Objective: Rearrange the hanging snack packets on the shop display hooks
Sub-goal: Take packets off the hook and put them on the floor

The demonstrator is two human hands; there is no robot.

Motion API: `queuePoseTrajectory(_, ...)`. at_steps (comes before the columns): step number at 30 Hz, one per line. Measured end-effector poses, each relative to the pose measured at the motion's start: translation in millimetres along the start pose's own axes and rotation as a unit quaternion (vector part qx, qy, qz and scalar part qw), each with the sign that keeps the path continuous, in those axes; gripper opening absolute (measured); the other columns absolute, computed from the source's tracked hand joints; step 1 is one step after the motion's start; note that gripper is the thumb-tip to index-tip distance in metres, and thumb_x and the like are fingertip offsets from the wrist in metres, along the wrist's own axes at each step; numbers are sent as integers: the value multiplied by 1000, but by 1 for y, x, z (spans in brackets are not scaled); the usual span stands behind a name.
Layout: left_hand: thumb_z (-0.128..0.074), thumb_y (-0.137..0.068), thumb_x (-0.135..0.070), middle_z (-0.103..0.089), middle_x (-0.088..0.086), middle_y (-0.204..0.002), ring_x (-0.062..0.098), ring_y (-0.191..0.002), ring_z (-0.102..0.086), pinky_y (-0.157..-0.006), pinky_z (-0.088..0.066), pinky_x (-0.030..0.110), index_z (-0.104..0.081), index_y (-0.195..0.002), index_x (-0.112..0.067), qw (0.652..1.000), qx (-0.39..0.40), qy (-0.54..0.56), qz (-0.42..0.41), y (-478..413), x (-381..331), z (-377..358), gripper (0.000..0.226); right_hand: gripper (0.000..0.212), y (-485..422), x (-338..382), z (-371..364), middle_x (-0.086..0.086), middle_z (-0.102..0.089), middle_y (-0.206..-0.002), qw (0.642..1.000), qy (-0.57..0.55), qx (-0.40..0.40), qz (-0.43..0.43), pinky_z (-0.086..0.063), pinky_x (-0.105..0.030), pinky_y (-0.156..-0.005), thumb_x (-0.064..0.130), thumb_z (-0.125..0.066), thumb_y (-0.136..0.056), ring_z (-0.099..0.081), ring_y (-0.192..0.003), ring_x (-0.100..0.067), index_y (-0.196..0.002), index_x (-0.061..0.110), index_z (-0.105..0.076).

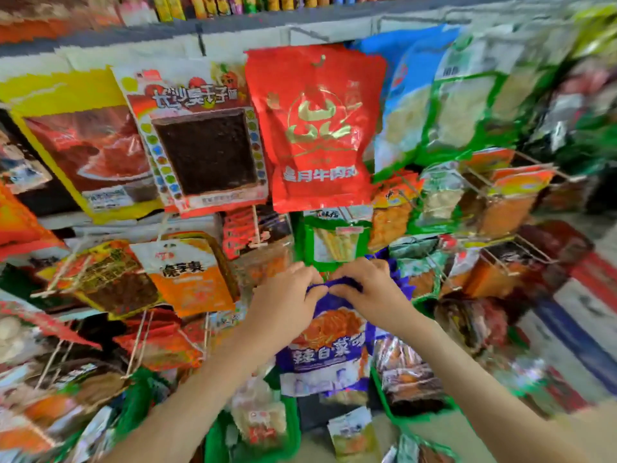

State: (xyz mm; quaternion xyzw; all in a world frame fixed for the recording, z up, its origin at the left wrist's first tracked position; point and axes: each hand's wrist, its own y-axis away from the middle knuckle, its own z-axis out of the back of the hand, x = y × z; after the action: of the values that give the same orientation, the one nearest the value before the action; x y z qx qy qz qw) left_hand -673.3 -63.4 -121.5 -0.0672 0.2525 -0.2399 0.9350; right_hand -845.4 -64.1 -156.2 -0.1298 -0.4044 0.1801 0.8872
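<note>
A purple snack packet [329,352] with an orange picture and white lettering hangs in the lower middle of the display. My left hand [283,299] and my right hand [367,289] both pinch its top edge, side by side, thumbs toward each other. The hook under my fingers is hidden. Just above my hands hangs a green packet [334,242]. Higher up, a large red packet [317,128] hangs from a hook.
Snack packets crowd the rack on wire hooks: a white and orange packet [190,272] to the left, a dark-windowed packet [200,138] upper left, orange packets [514,195] on hooks to the right. Green baskets [400,419] sit below. A shelf [233,25] runs overhead.
</note>
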Motion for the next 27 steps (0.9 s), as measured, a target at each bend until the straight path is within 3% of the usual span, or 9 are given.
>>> queuePoseTrajectory(2, -56, -91, -32, -44, -13, -79, 13, -84, -54, -70, -38, 29, -60, -86, -19, 998, 50, 19, 20, -2, -5, -41, 14, 16, 31, -37, -1, 18, -55, -75, 997, 29, -12, -67, -23, -35, -83, 35, -58, -76, -50, -87, -10, -82, 22, -67)
queuePoseTrajectory(5, -60, -89, -34, -52, -9, -77, 14, -79, -55, -67, -38, 28, -59, -78, -21, 989, 119, 62, 64, -3, -10, -108, 16, 25, 76, -95, -13, 9, -60, -84, 983, 56, -24, -176, -17, -28, -86, 41, -61, -75, -41, -95, -8, -84, 19, -69)
queuePoseTrajectory(7, -60, -89, -34, -60, -5, -87, 15, -81, -58, -66, -38, 27, -66, -85, -21, 980, 148, 75, 105, -6, -13, -154, 15, 31, 98, -134, -22, 9, -60, -80, 971, 50, -29, -231, -17, -18, -89, 44, -59, -71, -42, -93, -11, -83, 19, -72)
queuePoseTrajectory(10, -58, -90, -34, -60, 2, -95, 20, -85, -58, -69, -42, 31, -68, -92, -19, 974, 165, 72, 138, -19, -14, -216, 18, 36, 117, -190, -33, 10, -61, -77, 957, 49, -16, -285, -29, -30, -85, 55, -55, -69, -53, -89, -20, -79, 25, -74)
queuePoseTrajectory(12, -57, -91, -31, -62, 6, -93, 23, -84, -59, -70, -45, 34, -69, -93, -15, 971, 173, 73, 146, -32, -12, -251, 20, 28, 118, -224, -36, 7, -64, -78, 952, 64, -36, -298, -29, -25, -80, 48, -62, -73, -56, -88, -25, -77, 24, -74)
queuePoseTrajectory(15, -58, -91, -28, -68, 12, -83, 26, -77, -61, -65, -43, 34, -70, -86, -6, 969, 154, 101, 164, -50, -2, -297, 26, 10, 114, -267, -41, 7, -59, -87, 928, 111, -70, -348, -12, -25, -75, 29, -68, -81, -44, -104, -21, -84, 22, -74)
queuePoseTrajectory(21, -56, -92, -30, -66, 9, -88, 26, -84, -59, -68, -42, 37, -69, -96, -10, 971, 94, 97, 199, -69, 31, -380, 25, 12, 103, -342, -68, 4, -59, -89, 920, 122, -30, -370, -15, -32, -80, 31, -66, -82, -41, -109, -25, -86, 23, -74)
queuePoseTrajectory(25, -58, -91, -24, -64, 12, -86, 28, -81, -58, -65, -36, 33, -68, -90, -7, 976, 47, 102, 187, -81, 43, -412, 20, 12, 93, -376, -80, 0, -65, -98, 922, 112, -25, -369, -9, -29, -67, 31, -66, -82, -43, -109, -26, -87, 23, -74)
queuePoseTrajectory(27, -61, -89, -20, -63, 13, -82, 31, -78, -59, -65, -40, 37, -67, -84, -6, 978, 11, 115, 175, -89, 45, -422, 16, 12, 83, -389, -82, -2, -63, -98, 919, 88, -48, -380, -12, -29, -71, 26, -68, -80, -41, -110, -26, -89, 20, -73)
